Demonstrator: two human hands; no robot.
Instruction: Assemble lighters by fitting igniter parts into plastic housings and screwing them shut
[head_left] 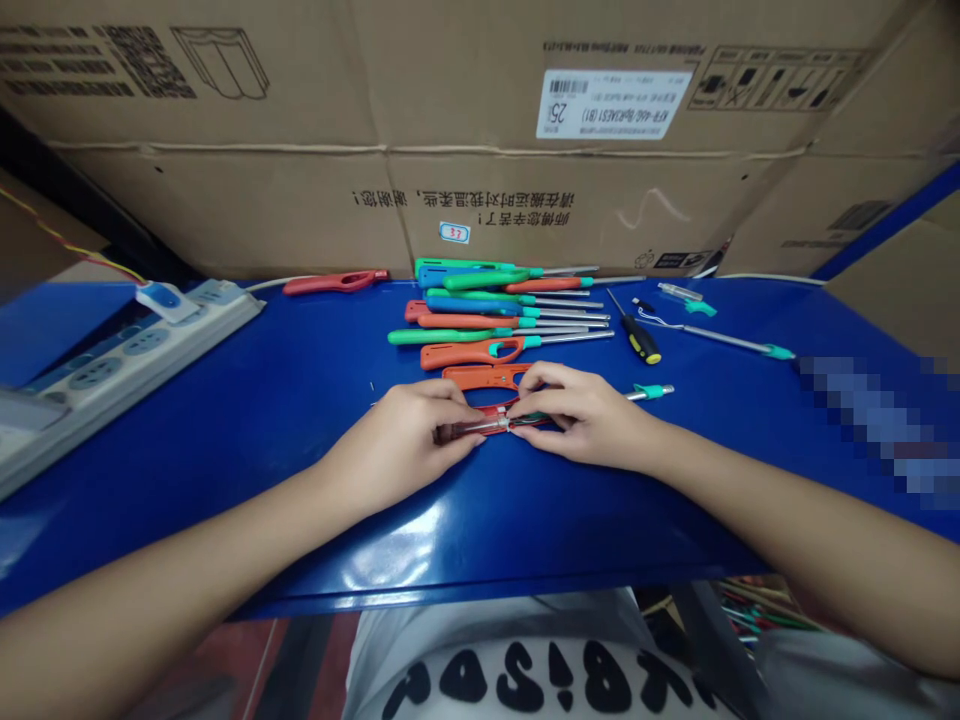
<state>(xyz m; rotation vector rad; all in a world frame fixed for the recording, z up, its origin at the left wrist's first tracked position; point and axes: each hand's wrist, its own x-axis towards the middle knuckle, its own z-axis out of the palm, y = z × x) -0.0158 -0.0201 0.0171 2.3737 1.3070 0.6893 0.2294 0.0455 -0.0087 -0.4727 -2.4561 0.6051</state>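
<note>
My left hand (409, 435) and my right hand (581, 410) meet at the middle of the blue table (262, 400). Both pinch one long-nosed lighter (487, 424) with a red body, which lies flat between them. Its metal tube with a teal collar (651, 392) sticks out to the right past my right hand. An orange lighter shell (484, 376) lies just behind my fingers.
A pile of several green, orange and blue lighters (495, 310) lies behind the hands. A black-and-yellow screwdriver (637, 335) and loose metal tubes (727, 340) lie to the right. A red lighter (334, 283) and a power strip (127, 355) sit left. Cardboard boxes (450, 130) wall the back.
</note>
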